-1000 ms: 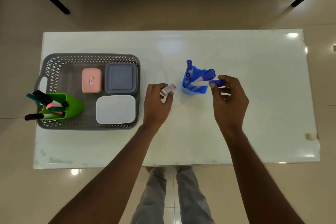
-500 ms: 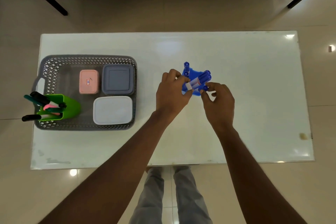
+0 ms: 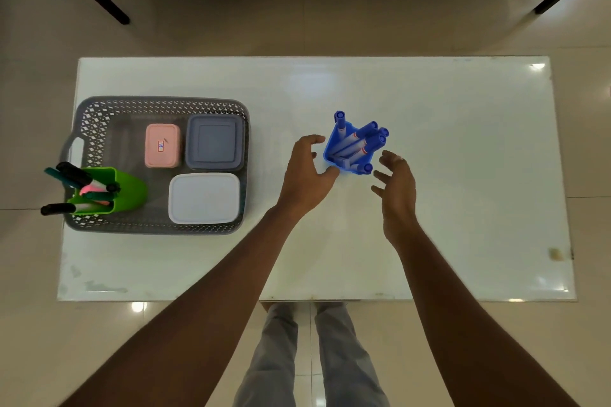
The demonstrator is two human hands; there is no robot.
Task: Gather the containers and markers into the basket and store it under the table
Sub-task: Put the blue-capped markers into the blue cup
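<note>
A blue holder with several blue-capped markers stands mid-table. My left hand is open just left of it, thumb near its base, holding nothing. My right hand is open just right of it, fingers spread, empty. At the table's left a grey basket holds a pink container, a grey-blue container, a white container and a green holder with dark markers.
The white table is glossy, with its near edge just above my legs. A small tan mark sits near the right front corner. Behind the table stands brown furniture with black legs.
Both hands put their markers into the blue holder and let go. They now sit open on either side of it.
</note>
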